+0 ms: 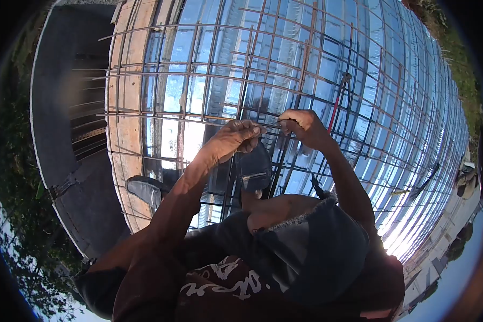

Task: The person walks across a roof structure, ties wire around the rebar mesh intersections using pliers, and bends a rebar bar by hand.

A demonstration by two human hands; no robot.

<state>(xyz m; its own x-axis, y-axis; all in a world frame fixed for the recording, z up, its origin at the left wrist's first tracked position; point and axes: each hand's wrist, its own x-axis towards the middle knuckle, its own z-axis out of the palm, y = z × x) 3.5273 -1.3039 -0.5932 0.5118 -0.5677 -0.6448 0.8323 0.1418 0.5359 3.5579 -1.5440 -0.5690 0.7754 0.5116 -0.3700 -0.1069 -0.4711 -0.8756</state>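
Rebar mesh: the steel grid (255, 79) runs right across the deck; the crossing being fiddled with sits between the two hands, just above one shoe.
Left hand: left hand (236, 137) has thumb and index finger closed to a pinch, other fingers curled under. Maybe something thin in there, honestly can't tell from here.
Right hand: right hand (304, 126) is balled up with the thumb tucked in, near the left but not touching it. Can't see what's in it, if anything.
Step in hand: looks to me like close finger work at that bar crossing.
Next move: I'd say it calls for a steady pinch and room to turn the wrists.
Red-handled tool: red-handled tool (334, 112) lies on the bars just beside the right hand, easy to knock imo.
Feet: right shoe (254, 167) is right below the hands, so it crowds the spot; left shoe (145, 191) is out by the planks (125, 96).
Underneath: ribbed metal decking (205, 40), throwing nasty glare.
Off to the left: a dark concrete trough (55, 118) past the planks, so watch your step there.
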